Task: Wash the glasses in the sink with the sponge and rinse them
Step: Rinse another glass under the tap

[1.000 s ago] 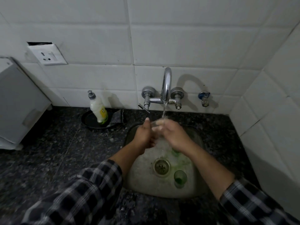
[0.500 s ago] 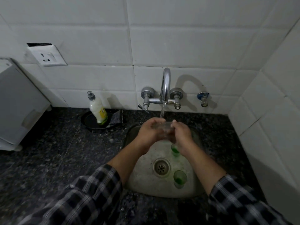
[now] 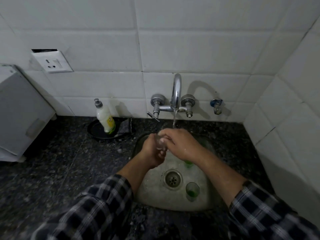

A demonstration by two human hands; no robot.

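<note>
A clear glass (image 3: pixel 160 143) is held over the steel sink (image 3: pixel 152 196), close to the running tap (image 3: pixel 176 94). My left hand (image 3: pixel 152 153) grips it from the left and below. My right hand (image 3: pixel 180 144) covers it from the right, fingers on its rim. Water from the tap falls just behind my right hand. A green glass (image 3: pixel 192 191) stands upright in the sink, right of the drain (image 3: pixel 173 178). Another green glass (image 3: pixel 188 164) shows partly under my right wrist. No sponge is visible.
A dish-soap bottle (image 3: pixel 105 118) stands in a black dish (image 3: pixel 97 131) on the dark granite counter (image 3: pixel 69 161), left of the tap. A white appliance (image 3: pixel 19 110) sits at far left. Tiled walls close in behind and on the right, with a small valve (image 3: pixel 216 105).
Both hands have shifted slightly left and turned the glass; my right hand now lies over its top instead of holding its right end. The green glasses have not moved.
</note>
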